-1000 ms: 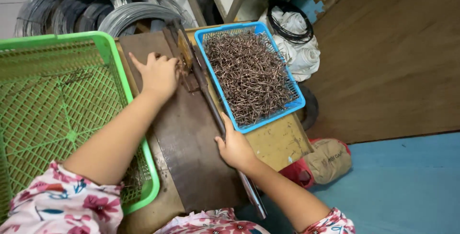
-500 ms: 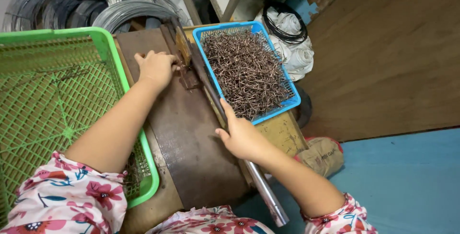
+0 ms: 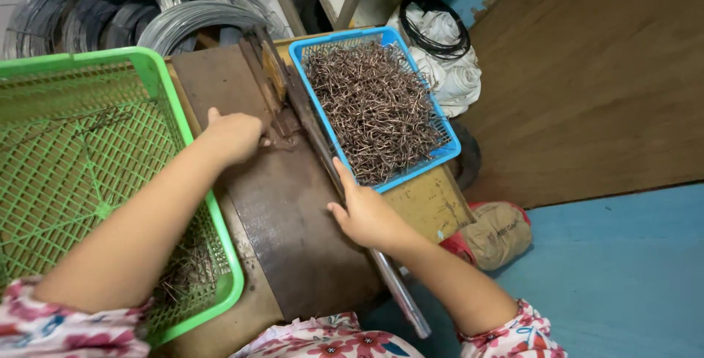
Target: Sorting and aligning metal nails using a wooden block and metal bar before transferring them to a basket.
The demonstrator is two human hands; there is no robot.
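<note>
My right hand [image 3: 369, 215] has slid up the long metal lever [image 3: 345, 189] and grips it, while my left hand [image 3: 235, 136] stays closed, pressing small wire bits by the cutter [image 3: 279, 101].

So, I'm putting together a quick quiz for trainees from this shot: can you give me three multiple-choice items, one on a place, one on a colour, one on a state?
1. Where does the blue basket of bent wire pieces stand?
A. Right of the long metal lever
B. Inside the green basket
C. On the blue floor

2. What colour is the big mesh basket beside the left arm?
A. Red
B. Green
C. White

3. What is the right hand doing?
A. Hanging free in the air
B. Resting on the long metal lever
C. Digging in the wire pieces

Answers: 1 A, the blue basket sits just right of the lever on the bench. 2 B, its rim and mesh are bright green. 3 B, the palm lies over the bar, while the left hand presses at the brown metal plate.
</note>
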